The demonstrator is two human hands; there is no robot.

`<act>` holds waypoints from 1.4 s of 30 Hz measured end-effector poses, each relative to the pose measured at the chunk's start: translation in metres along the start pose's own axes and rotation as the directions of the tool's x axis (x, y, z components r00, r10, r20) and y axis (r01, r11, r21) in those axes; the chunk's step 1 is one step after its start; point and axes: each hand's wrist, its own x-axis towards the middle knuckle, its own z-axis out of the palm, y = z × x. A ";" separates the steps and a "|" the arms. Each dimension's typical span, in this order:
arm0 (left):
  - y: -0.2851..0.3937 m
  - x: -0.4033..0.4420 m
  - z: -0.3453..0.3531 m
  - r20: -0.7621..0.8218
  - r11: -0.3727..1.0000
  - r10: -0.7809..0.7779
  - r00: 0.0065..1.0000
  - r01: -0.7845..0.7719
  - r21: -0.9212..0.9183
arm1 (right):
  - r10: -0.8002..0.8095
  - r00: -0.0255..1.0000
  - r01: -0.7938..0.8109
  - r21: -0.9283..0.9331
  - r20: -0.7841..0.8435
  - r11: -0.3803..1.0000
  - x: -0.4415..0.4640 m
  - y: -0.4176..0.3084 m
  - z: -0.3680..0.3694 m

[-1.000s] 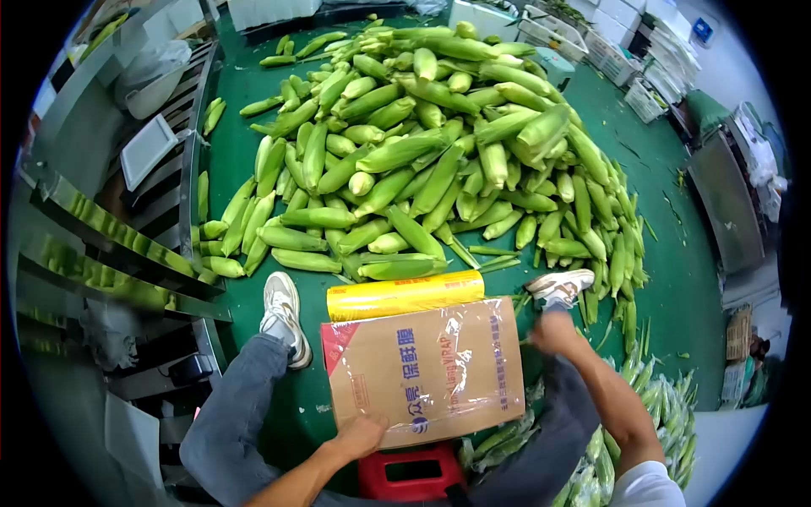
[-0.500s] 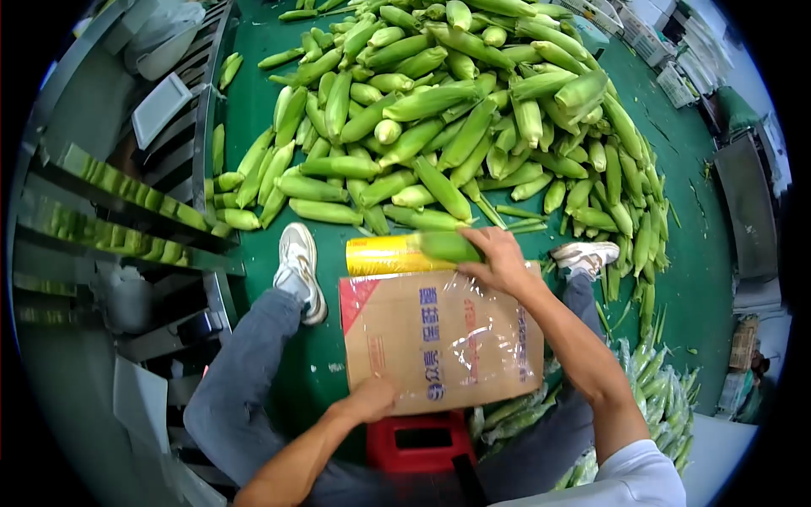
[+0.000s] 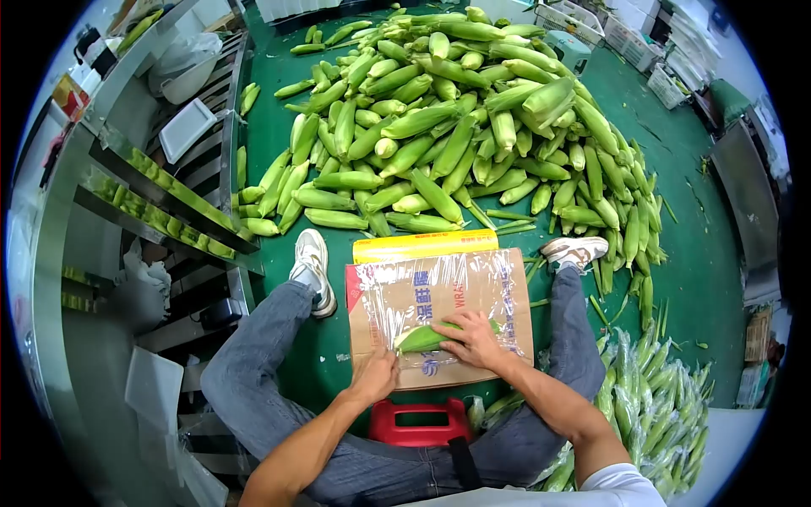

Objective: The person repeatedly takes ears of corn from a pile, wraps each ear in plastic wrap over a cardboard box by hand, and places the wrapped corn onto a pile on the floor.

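1. Since the earlier frame, the right hand (image 3: 475,340) has carried an ear of corn (image 3: 422,338) from above the yellow roll down to the near half of the cardboard box (image 3: 367,325).
2. That hand holds the ear from above, its fingers over the husk, seemingly to keep it flat and stop it rolling. The ear lies crosswise, tip to the left, on clear film (image 3: 456,283).
3. At the ear's tip, near the box's left side, the left hand (image 3: 374,374) is curled with knuckles up. Whether it pinches the film's edge cannot be told; its place would suit holding the sheet steady.
4. Along the box's far edge lies the yellow roll (image 3: 427,245), probably so that film can draw straight across the flat cardboard.
5. Box and roll sit between the person's legs, within reach of both hands, with a red plastic piece (image 3: 420,438) nearer the body.
6. Beyond the roll, loose corn (image 3: 422,118) is heaped on the green floor; bagged corn (image 3: 650,406) lies at the right, apart from the heap.
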 end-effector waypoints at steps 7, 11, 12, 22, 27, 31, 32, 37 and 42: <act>0.022 0.024 -0.007 -0.344 0.992 0.093 0.934 -0.117 -0.051 | 0.041 0.989 -0.016 0.177 -0.140 0.984 0.006 -0.008 0.013; 0.004 0.042 0.013 -0.222 0.962 -0.019 0.975 -0.042 -0.268 | 0.250 0.957 -0.202 0.277 -0.147 0.939 0.014 -0.029 -0.005; 0.004 0.040 0.013 -0.281 0.968 0.061 0.958 -0.125 -0.216 | 0.403 0.901 -0.289 0.472 -0.160 0.833 0.019 -0.033 -0.008; -0.005 0.054 0.018 -0.314 0.947 0.024 0.949 -0.122 -0.296 | 0.727 0.607 -0.528 0.521 -0.320 0.670 -0.076 0.136 -0.186; -0.015 0.017 0.006 -0.369 0.989 0.032 0.929 -0.082 -0.122 | 0.082 0.996 -0.063 -0.315 0.045 0.947 -0.020 -0.018 -0.026; -0.023 -0.006 0.007 -0.216 0.990 0.137 0.967 -0.140 0.002 | 0.184 0.983 -0.185 0.056 0.018 0.981 -0.018 0.007 -0.019; -0.013 -0.008 0.005 -0.250 0.993 0.113 0.962 -0.115 0.005 | 0.169 0.984 -0.174 0.084 0.054 0.981 -0.018 0.012 -0.029; -0.025 -0.003 0.033 -0.212 0.991 0.130 0.969 -0.122 0.052 | 0.167 0.949 -0.214 0.159 0.268 0.964 -0.008 0.017 -0.063; -0.011 -0.010 0.050 -0.147 0.985 0.031 0.989 -0.005 0.175 | 0.072 0.985 -0.083 0.063 0.159 0.995 0.018 -0.010 -0.054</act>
